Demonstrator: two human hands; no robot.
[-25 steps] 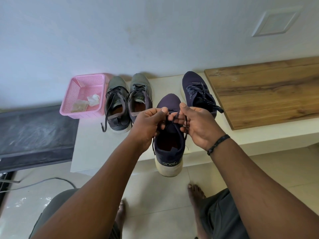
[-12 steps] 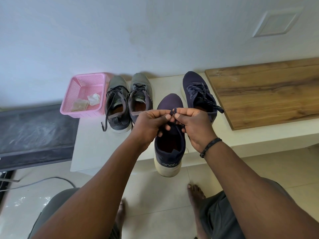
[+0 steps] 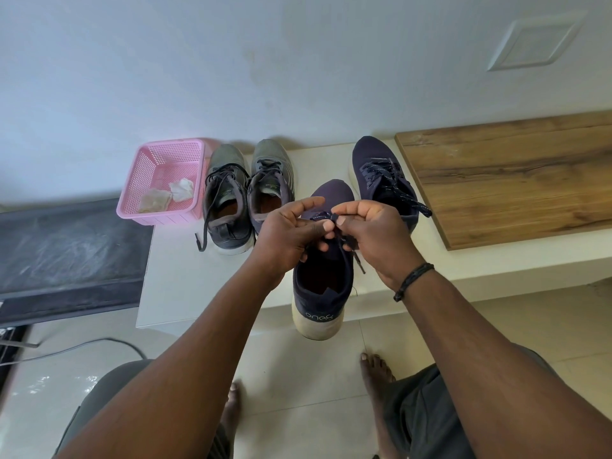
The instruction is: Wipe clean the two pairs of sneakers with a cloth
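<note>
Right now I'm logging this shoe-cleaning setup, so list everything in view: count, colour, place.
navy sneakers: two; near one at ledge edge, heel overhanging; other behind, right.
grey sneakers: two, side by side, left of navy pair.
pink basket: one, far left on ledge.
cloths: two, whitish, crumpled in basket.
wooden board: one, brown, right on ledge.
white ledge: one.
cable: one, grey, on floor.
left hand: pinches near sneaker's lace.
right hand: pinches same lace; black wristband.
bare feet: two.
</note>
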